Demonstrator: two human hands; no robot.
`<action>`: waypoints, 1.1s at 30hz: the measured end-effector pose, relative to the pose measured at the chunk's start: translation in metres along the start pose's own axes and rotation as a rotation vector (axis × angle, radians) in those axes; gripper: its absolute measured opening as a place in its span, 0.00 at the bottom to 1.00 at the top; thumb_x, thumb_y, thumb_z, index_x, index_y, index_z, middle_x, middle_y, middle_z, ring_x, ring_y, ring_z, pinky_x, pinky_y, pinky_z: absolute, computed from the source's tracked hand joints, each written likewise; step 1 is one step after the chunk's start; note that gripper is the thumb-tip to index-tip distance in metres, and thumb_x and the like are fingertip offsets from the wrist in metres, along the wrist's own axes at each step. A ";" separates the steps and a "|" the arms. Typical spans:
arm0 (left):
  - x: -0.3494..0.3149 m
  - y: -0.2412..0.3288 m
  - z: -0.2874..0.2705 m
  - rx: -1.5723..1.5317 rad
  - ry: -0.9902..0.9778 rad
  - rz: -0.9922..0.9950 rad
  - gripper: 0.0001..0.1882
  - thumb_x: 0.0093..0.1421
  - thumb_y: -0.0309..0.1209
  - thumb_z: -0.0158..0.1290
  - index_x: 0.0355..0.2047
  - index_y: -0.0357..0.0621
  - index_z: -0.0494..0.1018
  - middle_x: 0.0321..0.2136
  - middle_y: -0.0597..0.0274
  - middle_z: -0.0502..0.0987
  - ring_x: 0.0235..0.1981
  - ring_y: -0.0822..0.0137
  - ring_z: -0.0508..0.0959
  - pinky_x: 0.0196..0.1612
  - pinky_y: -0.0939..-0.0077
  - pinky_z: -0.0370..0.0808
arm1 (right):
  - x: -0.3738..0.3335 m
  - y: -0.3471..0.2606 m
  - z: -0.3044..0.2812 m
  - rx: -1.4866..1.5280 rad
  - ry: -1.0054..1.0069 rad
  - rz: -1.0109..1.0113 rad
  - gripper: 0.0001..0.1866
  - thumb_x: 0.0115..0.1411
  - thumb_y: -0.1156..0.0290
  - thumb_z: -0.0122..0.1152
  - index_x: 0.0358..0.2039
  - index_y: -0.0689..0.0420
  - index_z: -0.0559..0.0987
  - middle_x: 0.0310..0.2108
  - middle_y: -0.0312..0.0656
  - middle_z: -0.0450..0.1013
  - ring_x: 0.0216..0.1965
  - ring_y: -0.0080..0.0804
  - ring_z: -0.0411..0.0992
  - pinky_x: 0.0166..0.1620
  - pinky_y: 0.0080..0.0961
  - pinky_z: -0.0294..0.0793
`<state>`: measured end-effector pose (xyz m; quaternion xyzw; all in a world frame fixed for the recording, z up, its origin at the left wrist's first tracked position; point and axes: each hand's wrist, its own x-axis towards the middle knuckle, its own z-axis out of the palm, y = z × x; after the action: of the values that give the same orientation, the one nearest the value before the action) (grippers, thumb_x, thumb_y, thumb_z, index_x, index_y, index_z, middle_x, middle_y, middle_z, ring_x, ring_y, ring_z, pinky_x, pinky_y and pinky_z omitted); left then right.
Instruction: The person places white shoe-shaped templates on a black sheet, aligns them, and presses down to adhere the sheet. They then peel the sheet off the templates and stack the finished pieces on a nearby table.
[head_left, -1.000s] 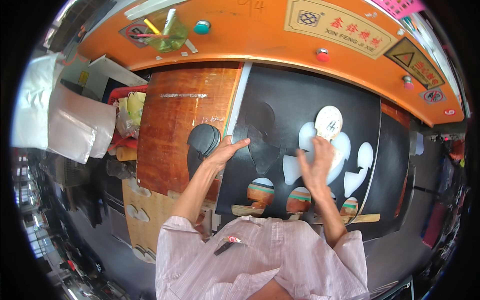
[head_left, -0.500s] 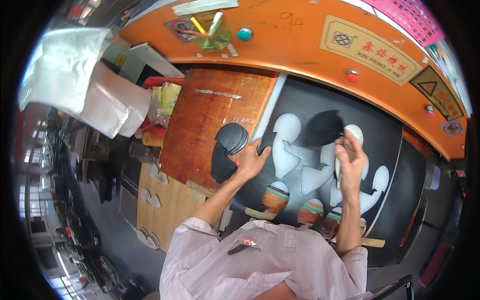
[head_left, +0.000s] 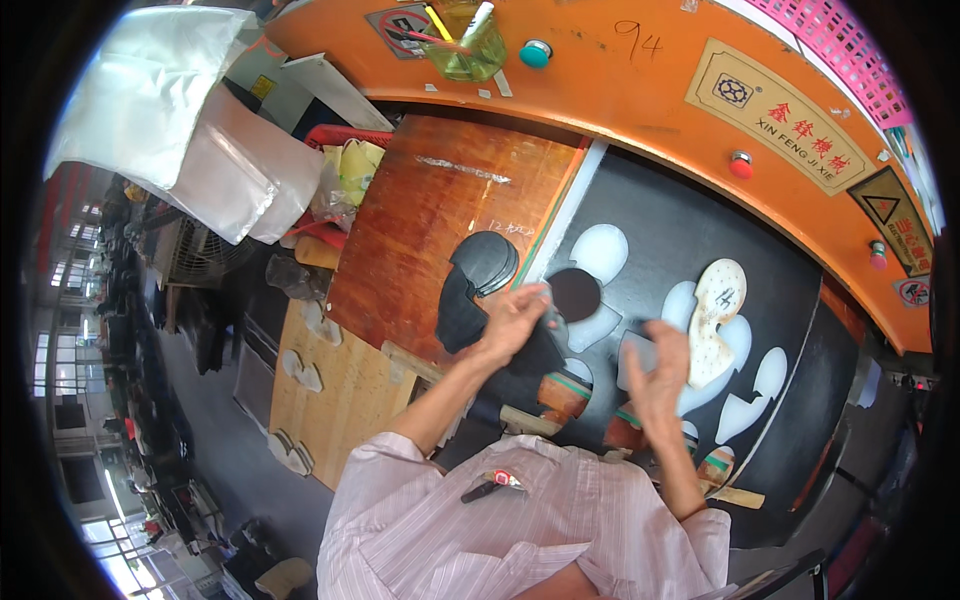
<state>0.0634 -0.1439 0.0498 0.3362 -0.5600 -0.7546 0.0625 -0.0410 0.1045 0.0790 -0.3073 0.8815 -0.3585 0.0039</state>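
Note:
My left hand (head_left: 515, 322) pinches a dark, flat cut piece (head_left: 541, 347) at the board's left edge. A dark brown rounded shape (head_left: 576, 294) shows just beyond its fingers; I cannot tell whether both are one piece. Over the middle of the black board (head_left: 655, 215), my right hand (head_left: 662, 368) is blurred, fingers apart, with nothing visible in it. Right of it, a cream dotted sole-shaped piece (head_left: 712, 345) lies on white shapes. Other white sole shapes (head_left: 602, 250) are spread about. Beside my left hand sits a stack of black cut pieces (head_left: 487, 262).
The brown wooden board (head_left: 400, 235) adjoins the black one. An orange machine panel (head_left: 600, 70) with a green button (head_left: 536, 54) and a red button (head_left: 741, 165) runs along the far side. A pale wooden board (head_left: 335, 385) with small cut shapes lies at left.
My right hand has moved left and nearer, away from the cream dotted piece, which is now uncovered. The black piece held up there is gone from that spot; dark material is now at my left hand.

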 end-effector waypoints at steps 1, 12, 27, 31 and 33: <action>0.001 0.006 -0.015 0.022 0.014 0.104 0.21 0.71 0.29 0.57 0.60 0.29 0.71 0.37 0.53 0.84 0.33 0.69 0.83 0.39 0.76 0.81 | 0.005 0.019 -0.010 -0.142 0.089 0.019 0.29 0.55 0.65 0.74 0.54 0.63 0.77 0.51 0.53 0.74 0.56 0.53 0.69 0.61 0.47 0.66; 0.024 -0.020 -0.150 0.591 0.530 0.163 0.20 0.63 0.27 0.62 0.54 0.29 0.79 0.46 0.46 0.85 0.48 0.58 0.84 0.54 0.67 0.78 | -0.010 0.097 -0.027 -0.380 0.121 0.182 0.40 0.52 0.56 0.76 0.59 0.68 0.72 0.58 0.57 0.71 0.61 0.56 0.65 0.65 0.50 0.61; -0.113 -0.060 0.137 0.935 -0.358 0.648 0.14 0.56 0.27 0.66 0.40 0.35 0.77 0.38 0.49 0.80 0.42 0.47 0.79 0.47 0.57 0.77 | -0.017 0.098 -0.097 0.423 0.226 0.412 0.31 0.52 0.66 0.79 0.50 0.75 0.78 0.43 0.47 0.75 0.46 0.33 0.74 0.49 0.30 0.75; -0.132 -0.086 0.150 0.773 -0.550 0.021 0.16 0.64 0.36 0.64 0.40 0.35 0.76 0.31 0.56 0.80 0.34 0.60 0.82 0.39 0.67 0.78 | -0.052 0.092 -0.123 0.437 0.288 0.420 0.30 0.51 0.68 0.80 0.50 0.73 0.78 0.43 0.46 0.74 0.46 0.33 0.74 0.51 0.29 0.74; -0.123 -0.097 0.160 0.437 -0.510 -0.142 0.15 0.68 0.37 0.61 0.38 0.35 0.75 0.27 0.61 0.78 0.29 0.67 0.78 0.37 0.71 0.76 | -0.067 0.091 -0.129 0.445 0.312 0.415 0.30 0.51 0.68 0.80 0.50 0.73 0.78 0.43 0.46 0.74 0.46 0.33 0.75 0.52 0.29 0.74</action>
<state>0.0921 0.0779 0.0411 0.1802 -0.6813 -0.6790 -0.2060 -0.0653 0.2725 0.1031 -0.0546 0.8154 -0.5762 0.0088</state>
